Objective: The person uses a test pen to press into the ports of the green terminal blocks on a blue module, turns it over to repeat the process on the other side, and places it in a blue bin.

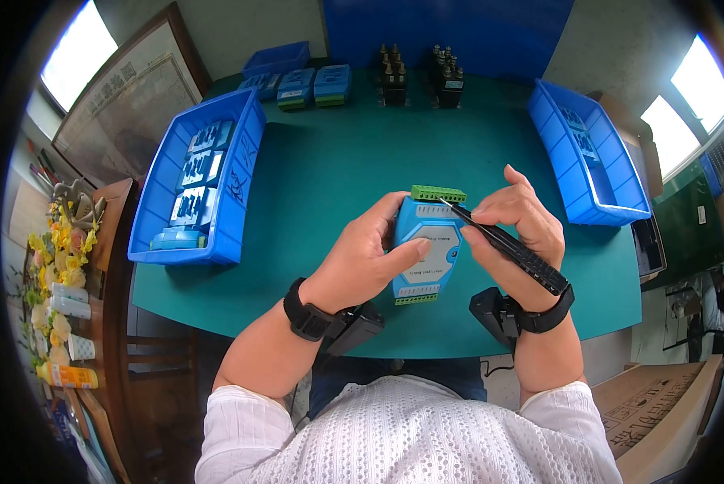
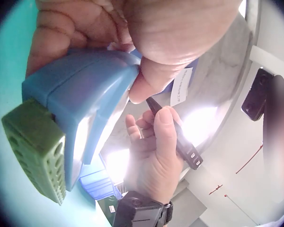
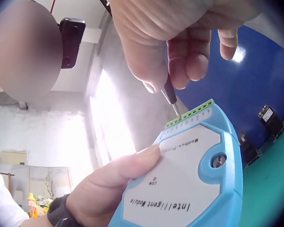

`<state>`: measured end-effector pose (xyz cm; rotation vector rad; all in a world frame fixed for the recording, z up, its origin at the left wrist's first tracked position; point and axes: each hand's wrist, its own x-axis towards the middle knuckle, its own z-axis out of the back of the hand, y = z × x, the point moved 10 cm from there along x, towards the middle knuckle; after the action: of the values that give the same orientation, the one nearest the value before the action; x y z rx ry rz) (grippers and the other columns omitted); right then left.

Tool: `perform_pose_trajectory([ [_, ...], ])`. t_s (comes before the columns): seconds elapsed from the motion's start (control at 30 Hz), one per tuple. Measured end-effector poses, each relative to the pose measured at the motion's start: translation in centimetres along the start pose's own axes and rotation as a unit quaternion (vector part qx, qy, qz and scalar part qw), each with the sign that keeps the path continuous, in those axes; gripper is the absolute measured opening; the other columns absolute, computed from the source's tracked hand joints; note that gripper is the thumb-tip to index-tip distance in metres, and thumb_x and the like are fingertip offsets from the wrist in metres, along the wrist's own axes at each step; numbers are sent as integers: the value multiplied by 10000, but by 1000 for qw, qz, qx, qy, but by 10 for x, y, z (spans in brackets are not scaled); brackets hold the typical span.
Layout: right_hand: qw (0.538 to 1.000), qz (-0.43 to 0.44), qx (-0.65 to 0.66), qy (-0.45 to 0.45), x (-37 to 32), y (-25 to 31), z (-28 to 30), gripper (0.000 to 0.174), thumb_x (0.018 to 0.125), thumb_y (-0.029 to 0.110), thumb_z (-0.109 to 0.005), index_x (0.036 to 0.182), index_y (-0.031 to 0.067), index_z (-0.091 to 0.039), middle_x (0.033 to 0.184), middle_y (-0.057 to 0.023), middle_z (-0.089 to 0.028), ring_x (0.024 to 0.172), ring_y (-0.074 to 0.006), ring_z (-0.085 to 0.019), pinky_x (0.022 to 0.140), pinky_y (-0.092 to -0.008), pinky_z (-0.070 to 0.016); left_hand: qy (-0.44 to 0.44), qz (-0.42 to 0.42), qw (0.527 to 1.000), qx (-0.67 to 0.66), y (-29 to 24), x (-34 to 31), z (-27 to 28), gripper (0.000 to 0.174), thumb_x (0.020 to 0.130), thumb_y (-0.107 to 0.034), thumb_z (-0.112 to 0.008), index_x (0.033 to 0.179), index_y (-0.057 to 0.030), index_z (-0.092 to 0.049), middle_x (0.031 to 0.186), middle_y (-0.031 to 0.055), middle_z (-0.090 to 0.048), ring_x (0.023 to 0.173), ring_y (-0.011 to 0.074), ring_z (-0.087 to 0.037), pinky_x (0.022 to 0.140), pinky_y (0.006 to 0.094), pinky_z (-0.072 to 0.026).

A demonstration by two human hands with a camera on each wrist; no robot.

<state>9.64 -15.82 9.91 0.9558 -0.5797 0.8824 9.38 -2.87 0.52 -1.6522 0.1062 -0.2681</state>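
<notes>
My left hand (image 1: pixel 374 248) grips a blue module (image 1: pixel 410 270) with a white label, its thumb lying across the label. A green terminal block (image 1: pixel 438 194) runs along the module's far end, and another green strip (image 1: pixel 416 299) lines the near end. Between thumb and fingers, my right hand (image 1: pixel 523 222) pinches a slim black screwdriver (image 1: pixel 515 249). In the right wrist view, the screwdriver's metal tip (image 3: pixel 177 111) meets the green terminal block (image 3: pixel 194 115). A round screw (image 3: pixel 219 161) shows in a notch at the module's side.
On the green table (image 1: pixel 330 153), a blue bin (image 1: pixel 239 218) of modules stands left and another blue bin (image 1: pixel 620 211) stands right. Several blue modules (image 1: pixel 332 84) and black components (image 1: pixel 393 87) line the back. Each wrist wears a strapped camera (image 1: pixel 354 329).
</notes>
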Motion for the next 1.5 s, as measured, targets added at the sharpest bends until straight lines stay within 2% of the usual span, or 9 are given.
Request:
perform_pose_trajectory([
  [0.27, 1000, 8, 13, -11, 1, 1, 2, 184, 602, -4, -732, 727, 72, -621, 719, -47, -631, 686, -165, -618, 945, -471, -370, -2, -1, 1000, -6, 0, 0, 0, 461, 820, -127, -589, 1204, 29, -387, 1077, 106, -532, 978, 144, -526, 853, 281, -434],
  [0.37, 999, 1, 25, -27, 0, 0, 5, 192, 597, 6, -748, 728, 72, -624, 717, -49, -635, 674, -162, -623, 944, -466, -373, 11, 19, 1000, -5, 4, 0, 0, 481, 827, -119, -588, 1236, 10, -371, 1139, 87, -512, 1037, 137, -501, 908, 299, -409],
  [0.47, 999, 6, 26, -25, 0, 0, 3, 206, 589, 16, -764, 730, 74, -624, 716, -50, -638, 674, -160, -625, 943, -463, -376, 1, 0, 1000, 6, 0, 0, 0, 451, 821, -121, -589, 1199, 26, -393, 1068, 105, -535, 966, 141, -529, 837, 277, -440],
  [0.77, 1000, 12, 0, -15, 0, 1, 0, 219, 585, 33, -777, 733, 79, -623, 709, -45, -636, 670, -161, -623, 942, -464, -380, 1, -7, 1000, 2, -1, 0, 0, 459, 823, -117, -590, 1210, 24, -388, 1072, 106, -537, 968, 142, -529, 840, 276, -436],
  [0.97, 999, 31, -4, -29, -1, 2, 4, 236, 578, 108, -804, 715, 79, -613, 686, -49, -628, 640, -170, -616, 940, -463, -381, 4, -10, 999, 51, 0, -1, 0, 469, 824, -113, -593, 1217, 30, -382, 1074, 115, -538, 967, 148, -532, 839, 277, -437],
  [1.17, 998, 41, -25, -30, 0, 6, 5, 273, 565, 187, -823, 688, 86, -602, 652, -53, -622, 610, -165, -611, 937, -465, -378, -8, -18, 999, 27, 2, -2, 1, 478, 819, -144, -610, 1211, 25, -395, 1058, 121, -548, 955, 152, -539, 836, 281, -438],
  [1.5, 997, 47, -40, -47, -2, 8, 8, 291, 559, 215, -830, 669, 88, -591, 632, -57, -621, 596, -164, -609, 938, -459, -376, 1, -14, 999, 40, 0, -1, 0, 477, 816, -144, -611, 1206, 27, -397, 1052, 119, -552, 954, 149, -537, 834, 280, -437],
])
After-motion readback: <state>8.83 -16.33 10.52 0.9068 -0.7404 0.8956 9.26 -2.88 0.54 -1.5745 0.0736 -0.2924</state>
